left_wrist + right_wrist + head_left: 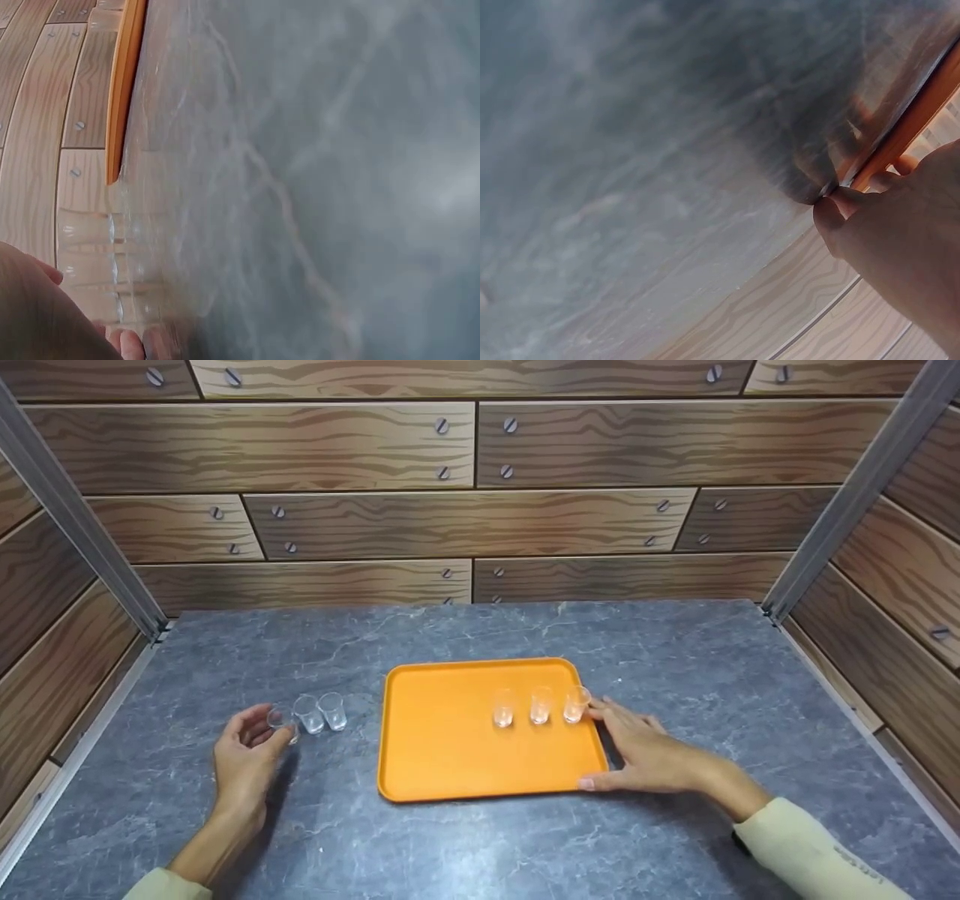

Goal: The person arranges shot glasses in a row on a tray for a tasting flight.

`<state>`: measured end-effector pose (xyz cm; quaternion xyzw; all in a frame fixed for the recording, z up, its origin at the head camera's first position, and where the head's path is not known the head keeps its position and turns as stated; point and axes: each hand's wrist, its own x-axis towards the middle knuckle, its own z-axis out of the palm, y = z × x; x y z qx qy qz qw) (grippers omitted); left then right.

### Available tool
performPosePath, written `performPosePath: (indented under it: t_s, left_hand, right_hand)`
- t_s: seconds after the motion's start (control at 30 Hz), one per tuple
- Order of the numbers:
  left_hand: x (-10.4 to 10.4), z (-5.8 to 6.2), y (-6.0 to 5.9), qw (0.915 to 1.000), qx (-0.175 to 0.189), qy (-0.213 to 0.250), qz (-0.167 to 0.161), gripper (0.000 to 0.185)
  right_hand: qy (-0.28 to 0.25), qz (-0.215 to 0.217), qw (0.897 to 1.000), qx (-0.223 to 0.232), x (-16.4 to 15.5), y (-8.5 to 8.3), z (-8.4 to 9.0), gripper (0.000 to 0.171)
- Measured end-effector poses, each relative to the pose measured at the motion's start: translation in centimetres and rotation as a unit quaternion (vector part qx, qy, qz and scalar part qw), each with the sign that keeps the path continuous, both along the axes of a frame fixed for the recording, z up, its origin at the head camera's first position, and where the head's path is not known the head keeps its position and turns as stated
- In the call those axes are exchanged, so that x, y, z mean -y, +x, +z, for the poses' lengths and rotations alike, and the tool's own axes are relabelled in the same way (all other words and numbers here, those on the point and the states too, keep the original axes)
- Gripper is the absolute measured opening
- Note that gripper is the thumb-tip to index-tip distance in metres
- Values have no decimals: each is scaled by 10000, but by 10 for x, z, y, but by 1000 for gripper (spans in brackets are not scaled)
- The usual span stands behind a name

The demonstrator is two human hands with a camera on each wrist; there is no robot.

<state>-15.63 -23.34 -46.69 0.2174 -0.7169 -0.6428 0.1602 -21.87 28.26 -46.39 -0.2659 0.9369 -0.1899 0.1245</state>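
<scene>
In the head view, my left hand (247, 757) has its thumb and fingers around the leftmost of three clear shot glasses, holding this glass (280, 715) by its sides. Right beside it, a second shot glass (308, 715) and a third (332, 711) stand upright in a row on the table. My right hand (652, 754) rests at the right edge of an orange tray (442, 735), thumb at the near corner and fingers stretched along the rim. On the tray stand three more shot glasses, the rightmost glass (576, 705) close to my right fingertips.
A grey marbled table (480, 847) lies under everything. Wood-pattern panels (360, 521) enclose the back and sides, with a metal post (847, 487) at the right rear corner and another post (75, 502) at the left.
</scene>
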Motion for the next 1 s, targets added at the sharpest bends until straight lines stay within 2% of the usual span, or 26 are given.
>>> performPosePath:
  t_s: [0.33,0.57,1.0]
  left_hand:
    - [0,-4,-5,9990,-217,-303,229,42]
    - [2,-6,-4,9987,-94,-448,208,40]
    - [3,-6,-1,9984,-158,-490,217,37]
  right_hand:
    - [76,-51,9999,67,-2,1,0,116]
    - [92,-47,9999,48,0,1,0,116]
    - [6,-7,10000,-48,0,1,0,112]
